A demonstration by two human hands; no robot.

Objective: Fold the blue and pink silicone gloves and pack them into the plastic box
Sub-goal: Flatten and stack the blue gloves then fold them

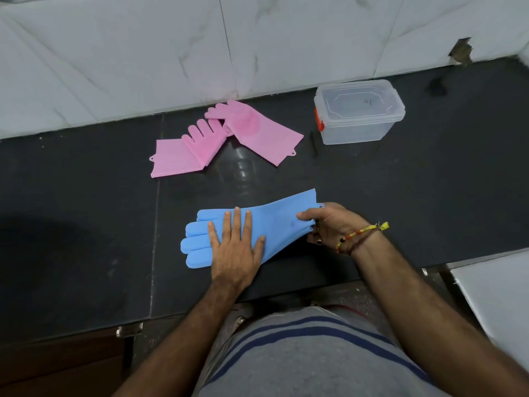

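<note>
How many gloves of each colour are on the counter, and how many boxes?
Pink gloves: 2, one on the left and one on the right, overlapping at the fingers.
Blue gloves: 1 visible, under the left hand and gripped by the right hand; I cannot tell if another lies beneath.
Plastic boxes: 1.
Total: 4.

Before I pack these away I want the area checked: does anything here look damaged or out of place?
Yes: the white wall tile at the far right has a broken, chipped hole just above the dark counter. Otherwise the pink gloves lie loosely overlapped, and the plastic box is shut.
</note>
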